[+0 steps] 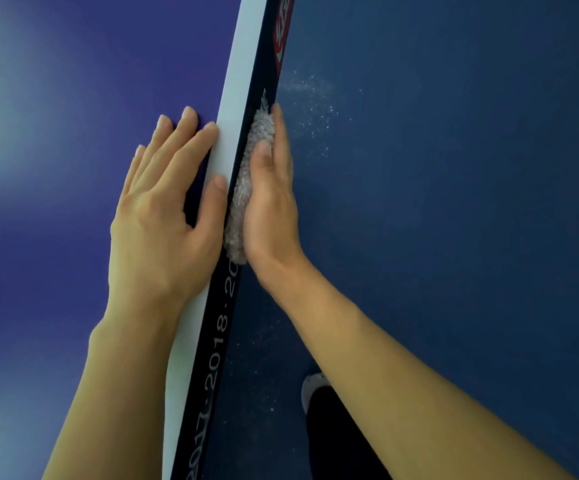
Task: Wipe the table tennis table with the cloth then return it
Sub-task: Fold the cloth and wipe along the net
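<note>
Right hand point(270, 202) flat against cloth point(250, 174) on table edge point(225, 306), left hand point(163, 216) spread on tabletop point(56, 237).

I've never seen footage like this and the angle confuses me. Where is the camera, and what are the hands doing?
No machine here: a person wears one camera on the head, looking down at their own bare hands. The purple-blue surface is a table tennis table, seen from above. The left hand lies flat on top, fingers straight, holding nothing. The right hand presses a grey fluffy cloth against the table's dark printed side. The darker blue beyond is the floor, speckled with white dust; a shoe shows near the bottom.
</note>
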